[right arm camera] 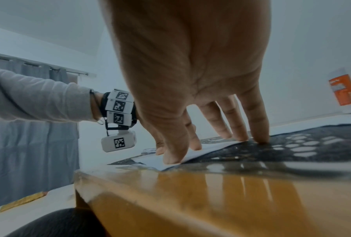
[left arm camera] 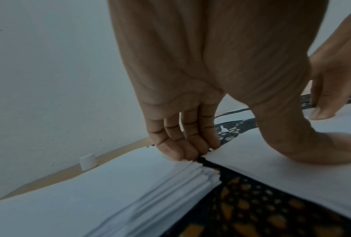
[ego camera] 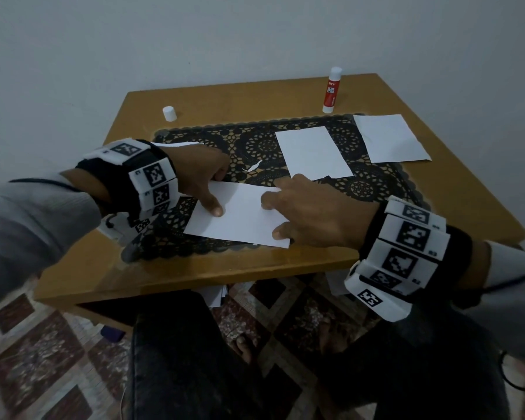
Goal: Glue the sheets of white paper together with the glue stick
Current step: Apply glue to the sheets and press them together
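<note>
Head view: the person's left hand [ego camera: 194,174] and right hand [ego camera: 312,213] both bear on one near sheet of white paper [ego camera: 240,216] lying on a black lace mat [ego camera: 255,144] atop the worktop [ego camera: 225,92]. Left grip: thumb laid flat on the sheet's left part, the other fingers [left arm camera: 182,144] bent down at the sheet's far-left corner beside a stack of paper [left arm camera: 109,189]; whether they pinch the edge cannot be told. Right grip: fingers [right arm camera: 237,125] straight and spread, tips pressing the sheet's right end, holding nothing. Beyond the right hand lies a second sheet [ego camera: 314,153], and further right a third sheet [ego camera: 388,137]. Well beyond both grips, the glue stick [ego camera: 331,90] stands upright and uncapped; its cap [ego camera: 169,113] stands apart, beyond the left hand.
</note>
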A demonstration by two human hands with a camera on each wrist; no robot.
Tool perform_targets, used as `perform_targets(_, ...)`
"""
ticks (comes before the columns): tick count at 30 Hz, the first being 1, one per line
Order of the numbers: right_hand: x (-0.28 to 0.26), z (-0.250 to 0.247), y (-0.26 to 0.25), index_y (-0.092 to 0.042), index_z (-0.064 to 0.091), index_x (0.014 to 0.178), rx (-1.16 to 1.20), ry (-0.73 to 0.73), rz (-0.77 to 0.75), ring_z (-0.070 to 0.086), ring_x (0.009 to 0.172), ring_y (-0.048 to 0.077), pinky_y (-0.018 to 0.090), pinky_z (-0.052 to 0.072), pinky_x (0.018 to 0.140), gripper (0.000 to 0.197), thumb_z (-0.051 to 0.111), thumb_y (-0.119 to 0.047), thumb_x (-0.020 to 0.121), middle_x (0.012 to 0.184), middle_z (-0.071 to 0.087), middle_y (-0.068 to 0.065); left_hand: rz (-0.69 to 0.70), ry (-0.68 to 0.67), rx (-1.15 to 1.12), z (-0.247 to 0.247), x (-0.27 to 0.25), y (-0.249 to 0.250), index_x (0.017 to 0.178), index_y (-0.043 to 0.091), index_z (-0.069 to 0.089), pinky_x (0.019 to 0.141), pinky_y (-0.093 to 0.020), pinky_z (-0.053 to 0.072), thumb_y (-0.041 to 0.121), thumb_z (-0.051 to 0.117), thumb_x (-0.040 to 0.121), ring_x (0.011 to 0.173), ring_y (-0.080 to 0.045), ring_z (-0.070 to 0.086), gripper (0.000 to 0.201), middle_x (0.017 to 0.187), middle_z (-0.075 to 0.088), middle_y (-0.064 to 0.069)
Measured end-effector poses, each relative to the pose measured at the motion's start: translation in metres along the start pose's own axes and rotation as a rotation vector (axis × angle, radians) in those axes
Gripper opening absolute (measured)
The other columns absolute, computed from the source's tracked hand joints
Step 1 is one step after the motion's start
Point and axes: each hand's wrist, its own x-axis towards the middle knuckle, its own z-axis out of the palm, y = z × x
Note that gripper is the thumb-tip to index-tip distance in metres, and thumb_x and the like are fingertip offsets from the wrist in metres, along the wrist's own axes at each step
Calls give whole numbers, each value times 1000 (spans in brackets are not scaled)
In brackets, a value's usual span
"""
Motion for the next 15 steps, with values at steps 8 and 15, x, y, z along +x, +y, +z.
perform_targets(8,5,-6,4,-22,46,127,44,-27,4,41,116,27,37,38,85,50,66,-42,86,123,50,8,53,-47,-103,-2,-3,0,91,15,53,50,-16,32,46,80,68,65,-7,45,47,81,55,3)
perform_targets(15,8,-5,6,-25,45,128,23,-36,13,40,116,27,37,36,82,51,67,-44,86,123,48,7,92,30,-362,-11,-15,9,93,15,62,57,-9,41,34,72,81,75,-12,58,24,86,62,5)
